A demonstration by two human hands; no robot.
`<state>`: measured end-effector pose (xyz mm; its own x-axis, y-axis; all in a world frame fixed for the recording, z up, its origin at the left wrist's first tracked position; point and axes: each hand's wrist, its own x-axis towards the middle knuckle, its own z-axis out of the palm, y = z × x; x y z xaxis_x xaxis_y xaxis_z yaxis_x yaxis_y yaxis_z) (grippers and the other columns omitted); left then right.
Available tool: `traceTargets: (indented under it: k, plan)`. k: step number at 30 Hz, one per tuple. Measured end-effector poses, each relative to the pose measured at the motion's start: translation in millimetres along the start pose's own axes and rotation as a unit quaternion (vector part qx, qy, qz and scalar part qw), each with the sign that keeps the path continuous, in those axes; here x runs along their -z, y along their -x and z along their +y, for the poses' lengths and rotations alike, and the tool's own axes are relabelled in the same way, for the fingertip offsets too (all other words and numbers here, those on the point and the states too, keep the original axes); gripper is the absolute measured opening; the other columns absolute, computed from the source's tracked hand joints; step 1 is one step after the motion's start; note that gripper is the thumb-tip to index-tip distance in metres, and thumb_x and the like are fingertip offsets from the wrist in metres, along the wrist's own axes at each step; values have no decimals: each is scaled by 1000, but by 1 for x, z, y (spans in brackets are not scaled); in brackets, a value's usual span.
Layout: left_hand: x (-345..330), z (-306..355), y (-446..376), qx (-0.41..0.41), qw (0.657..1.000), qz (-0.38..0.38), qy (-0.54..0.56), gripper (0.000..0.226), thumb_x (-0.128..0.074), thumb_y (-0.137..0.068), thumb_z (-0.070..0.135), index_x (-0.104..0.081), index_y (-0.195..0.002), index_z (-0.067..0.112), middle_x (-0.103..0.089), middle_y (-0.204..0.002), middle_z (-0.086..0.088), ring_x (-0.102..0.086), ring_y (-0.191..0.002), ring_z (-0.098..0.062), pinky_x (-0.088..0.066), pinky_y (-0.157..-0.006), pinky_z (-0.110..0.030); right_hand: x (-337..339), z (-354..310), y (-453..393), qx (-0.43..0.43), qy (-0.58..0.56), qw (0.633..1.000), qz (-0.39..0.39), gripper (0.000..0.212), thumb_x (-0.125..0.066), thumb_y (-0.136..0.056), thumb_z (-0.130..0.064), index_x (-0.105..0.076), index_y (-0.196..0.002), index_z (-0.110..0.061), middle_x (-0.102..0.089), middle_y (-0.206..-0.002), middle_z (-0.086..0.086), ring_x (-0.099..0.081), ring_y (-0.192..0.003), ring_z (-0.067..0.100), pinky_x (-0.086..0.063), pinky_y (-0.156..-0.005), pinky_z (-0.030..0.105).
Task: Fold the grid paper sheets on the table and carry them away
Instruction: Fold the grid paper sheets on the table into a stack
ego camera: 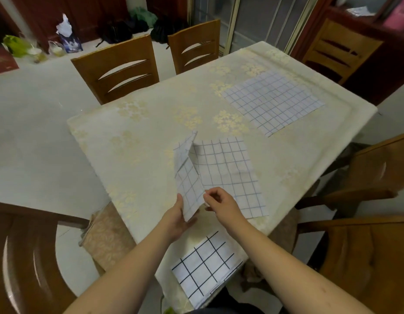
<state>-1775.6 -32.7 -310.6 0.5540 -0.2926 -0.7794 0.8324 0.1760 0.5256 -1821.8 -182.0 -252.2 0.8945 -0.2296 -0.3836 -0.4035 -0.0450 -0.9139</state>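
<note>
A grid paper sheet lies near the table's front edge, its left part lifted and folding over. My left hand holds the near corner of that raised flap from below. My right hand is beside it at the fold, fingers curled and touching the sheet. A second grid sheet lies flat at the table's far right. A third piece with bolder black lines sits folded at the near edge, below my arms.
The table wears a cream flowered cloth. Wooden chairs stand around it: two at the far side, two on the right, one at the near left. Bags sit on the floor at the back left.
</note>
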Motion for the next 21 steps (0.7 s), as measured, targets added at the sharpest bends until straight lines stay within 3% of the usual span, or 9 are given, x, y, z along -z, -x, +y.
traceTargets:
  k: [5, 7, 11, 15, 21]
  plan:
    - [38, 14, 10, -102, 986, 82, -107, 27, -56, -97, 29, -62, -110, 7, -67, -108, -19, -64, -91, -26, -54, -71, -35, -9, 9, 6, -15, 32, 999, -11, 14, -62, -92, -27, -64, -101, -15, -65, -99, 0, -63, -88, 14, -57, -80, 28]
    - [55, 23, 16, -144, 964, 120, -187, 27, -60, -93, 34, -64, -106, 10, -67, -98, -19, -61, -81, -25, -52, -71, -38, -13, 13, 5, -24, 48, 998, -18, 15, -62, -92, -30, -65, -101, -18, -66, -101, -4, -63, -92, 13, -53, -81, 25]
    - [69, 43, 36, -236, 904, 180, -307, 21, -53, -97, 30, -63, -98, 12, -64, -86, -6, -54, -71, -19, -44, -62, -31, -21, 19, 0, -46, 66, 996, -27, 21, -56, -96, -35, -62, -113, -23, -63, -113, -9, -58, -106, 9, -43, -81, 18]
    - [79, 59, 52, -288, 881, 204, -314, 18, -50, -97, 32, -62, -98, 18, -66, -91, -1, -61, -81, -21, -49, -71, -37, -23, 28, -5, -70, 95, 993, -11, 38, -49, -99, -35, -48, -135, -22, -52, -135, -3, -49, -116, 11, -38, -93, 25]
    - [80, 82, 76, -347, 862, 236, -286, 18, -48, -98, 29, -59, -105, 17, -63, -97, 3, -57, -83, -11, -42, -63, -24, -11, 31, -8, -96, 138, 986, 11, 46, -46, -100, -34, -39, -143, -19, -43, -147, 5, -44, -131, 21, -37, -101, 31]
